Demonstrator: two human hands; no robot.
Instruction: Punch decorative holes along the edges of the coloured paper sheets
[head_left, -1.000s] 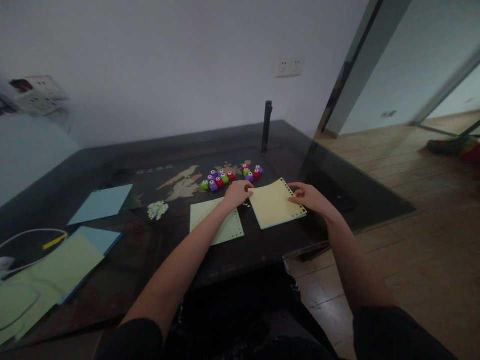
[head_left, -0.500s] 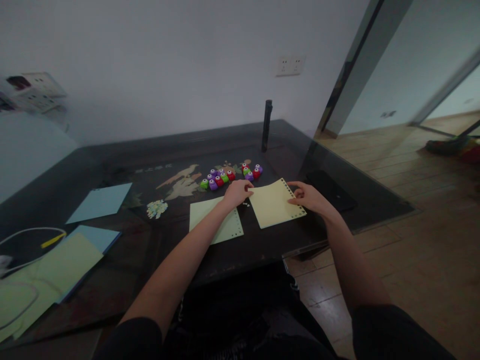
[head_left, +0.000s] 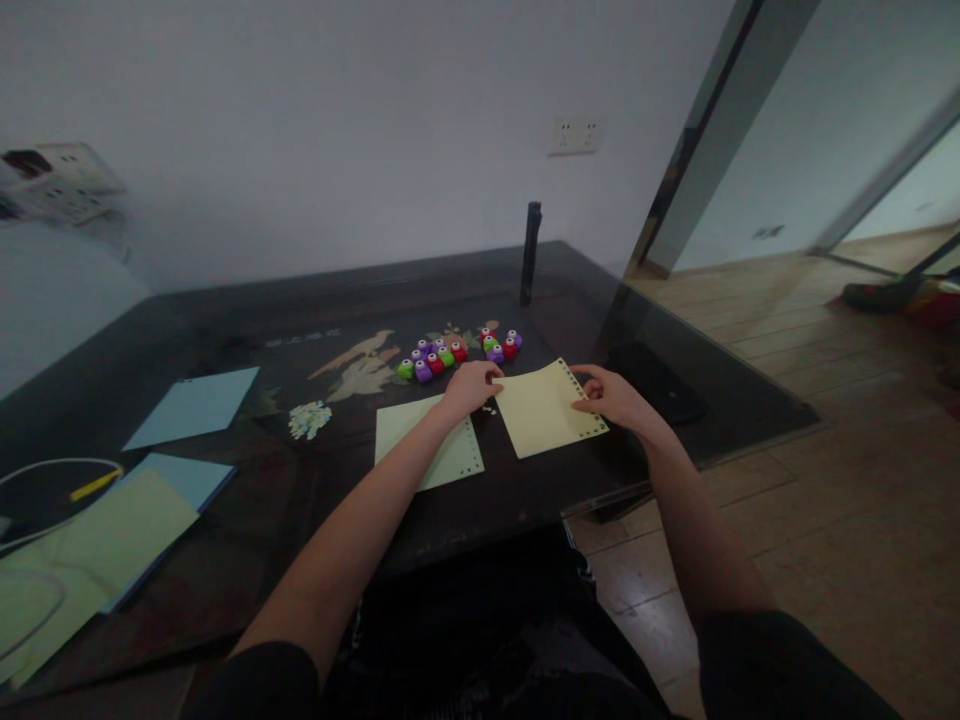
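A pale yellow sheet with punched holes along its right edge lies on the dark table. My left hand pinches its left corner. My right hand grips its right edge near the holes. A green sheet with holes along one edge lies under my left forearm. Just behind my hands sit several small coloured punches in purple, red and green.
A small heap of paper bits lies left of the green sheet. Blue sheets and a green-and-blue stack lie at the left with a white cable. A black cylinder stands behind; a dark phone lies at the right.
Both hands stay on the yellow sheet in the same grip. The view has drifted slightly; nothing on the table has visibly moved.
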